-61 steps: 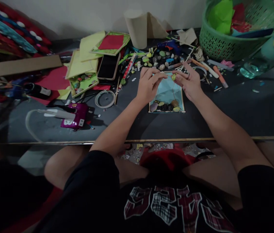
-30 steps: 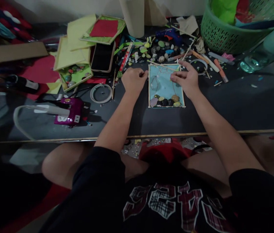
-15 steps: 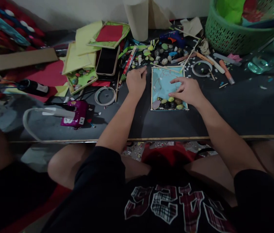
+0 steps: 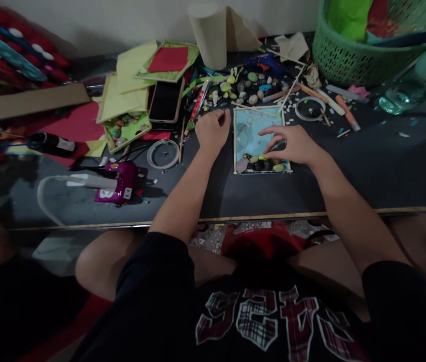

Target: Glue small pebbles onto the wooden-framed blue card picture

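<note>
A framed light-blue picture (image 4: 256, 133) lies flat on the table, with thin wooden strips along its edges and brownish branching lines on it. Black, yellow-green and mauve pebbles fill its lower edge. Over its right side, my right hand (image 4: 291, 144) pinches a yellow-green pebble (image 4: 261, 157) at that row between thumb and finger, while its upper finger stretches out to the left. Just left of the frame, my left hand (image 4: 213, 129) rests on the table, curled closed. Whatever may be inside its fingers is hidden.
Loose pebbles (image 4: 252, 86) and a blue glue gun (image 4: 263, 63) lie behind the picture. To the right are tape (image 4: 311, 109), markers (image 4: 347, 113), a green basket (image 4: 348, 63) and a bottle (image 4: 405, 90). A purple device (image 4: 125, 183) and a phone (image 4: 165, 100) sit left.
My right hand has lowered slightly, its thumb and finger closing on the yellow-green pebble. My left hand has curled in more. The camera view has shifted a little.
</note>
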### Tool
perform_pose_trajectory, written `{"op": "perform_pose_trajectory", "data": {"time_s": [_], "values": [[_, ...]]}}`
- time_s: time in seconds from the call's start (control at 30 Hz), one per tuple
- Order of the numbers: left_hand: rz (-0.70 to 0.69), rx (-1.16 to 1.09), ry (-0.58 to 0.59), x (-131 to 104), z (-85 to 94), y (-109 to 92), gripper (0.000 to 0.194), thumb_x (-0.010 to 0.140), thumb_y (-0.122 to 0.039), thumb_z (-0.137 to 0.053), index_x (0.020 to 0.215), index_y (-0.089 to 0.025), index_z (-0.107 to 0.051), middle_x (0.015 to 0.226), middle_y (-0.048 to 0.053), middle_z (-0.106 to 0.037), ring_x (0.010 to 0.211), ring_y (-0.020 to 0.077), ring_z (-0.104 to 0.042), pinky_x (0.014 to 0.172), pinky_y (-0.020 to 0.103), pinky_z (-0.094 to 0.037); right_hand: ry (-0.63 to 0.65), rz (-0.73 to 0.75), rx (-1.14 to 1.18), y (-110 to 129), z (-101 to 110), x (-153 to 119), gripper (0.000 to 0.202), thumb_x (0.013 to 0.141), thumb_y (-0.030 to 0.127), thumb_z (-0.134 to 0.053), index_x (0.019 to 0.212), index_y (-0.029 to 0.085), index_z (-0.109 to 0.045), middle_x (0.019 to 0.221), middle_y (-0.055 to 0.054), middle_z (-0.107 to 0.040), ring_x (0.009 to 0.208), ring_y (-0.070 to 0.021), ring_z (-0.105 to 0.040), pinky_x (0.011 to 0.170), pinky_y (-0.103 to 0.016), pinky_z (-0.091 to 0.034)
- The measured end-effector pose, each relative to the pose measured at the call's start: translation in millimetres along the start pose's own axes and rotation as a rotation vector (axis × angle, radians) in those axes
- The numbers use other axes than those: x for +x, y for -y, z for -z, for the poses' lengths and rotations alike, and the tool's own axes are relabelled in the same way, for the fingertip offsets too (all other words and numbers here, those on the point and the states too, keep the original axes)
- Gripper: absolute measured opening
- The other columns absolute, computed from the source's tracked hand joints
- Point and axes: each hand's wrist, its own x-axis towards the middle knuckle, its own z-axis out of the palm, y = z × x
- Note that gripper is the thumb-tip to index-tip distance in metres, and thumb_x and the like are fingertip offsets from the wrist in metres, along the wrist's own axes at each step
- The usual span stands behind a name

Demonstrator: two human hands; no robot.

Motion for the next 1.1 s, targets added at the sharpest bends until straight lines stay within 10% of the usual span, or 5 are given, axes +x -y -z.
{"op": "perform_pose_trajectory", "data": {"time_s": [0.17, 0.33, 0.57, 0.7, 1.1], "values": [[0.272, 0.139, -0.088, 0.0, -7.2, -9.4, 0.044, 0.096, -0.052, -0.042, 0.073, -0.021, -0.064, 0.077, 0.008, -0.069, 0.093, 0.0251, -0.069, 0.089, 0.036, -0.049, -0.026, -0.027, -0.019, 0.7, -0.6, 0.8, 0.055, 0.073, 0.037, -0.082, 0.124, 0.023, -0.070, 0.079, -0.004, -0.077, 0.097, -0.0329, -0.073, 0.104, -0.055, -0.050], [0.084, 0.049, -0.110, 0.7, -3.1, -18.5, 0.034, 0.094, -0.050, -0.049, 0.100, -0.023, -0.070, 0.096, 0.008, -0.074, 0.103, 0.0242, -0.067, 0.098, 0.039, -0.048, -0.169, -0.035, 0.090, -4.1, -3.8, 4.1, 0.042, 0.078, 0.043, -0.075, 0.115, 0.022, -0.073, 0.087, -0.008, -0.076, 0.090, -0.0291, -0.072, 0.094, -0.049, -0.055], [-0.367, -0.165, 0.642, -3.4, 11.1, -67.8, 0.022, 0.090, -0.035, -0.062, 0.105, -0.029, -0.077, 0.109, 0.003, -0.075, 0.104, 0.0208, -0.067, 0.094, 0.034, -0.050, -0.492, -0.124, 0.278, -48.9, -15.2, 25.6, 0.064, 0.080, 0.076, -0.054, 0.111, 0.020, -0.065, 0.082, -0.009, -0.072, 0.077, -0.0225, -0.068, 0.077, -0.040, -0.056], [-0.354, -0.089, 0.825, 0.6, 11.4, -80.5, 0.025, 0.088, -0.030, -0.064, 0.109, -0.029, -0.077, 0.106, 0.004, -0.076, 0.097, 0.0207, -0.069, 0.086, 0.032, -0.050, -0.487, -0.123, 0.321, -51.4, -14.8, 26.9, 0.053, 0.082, 0.068, -0.055, 0.104, 0.021, -0.064, 0.078, -0.008, -0.069, 0.074, -0.0213, -0.067, 0.074, -0.038, -0.056], [-0.303, -0.095, 0.652, 2.0, 6.5, -65.7, 0.023, 0.089, -0.024, -0.058, 0.108, -0.020, -0.070, 0.104, 0.006, -0.073, 0.094, 0.0191, -0.066, 0.089, 0.033, -0.050, -0.378, -0.085, 0.282, -40.4, -15.8, 21.8, 0.043, 0.071, 0.040, -0.075, 0.108, 0.021, -0.064, 0.078, -0.003, -0.072, 0.068, -0.0165, -0.061, 0.067, -0.033, -0.052]]}}
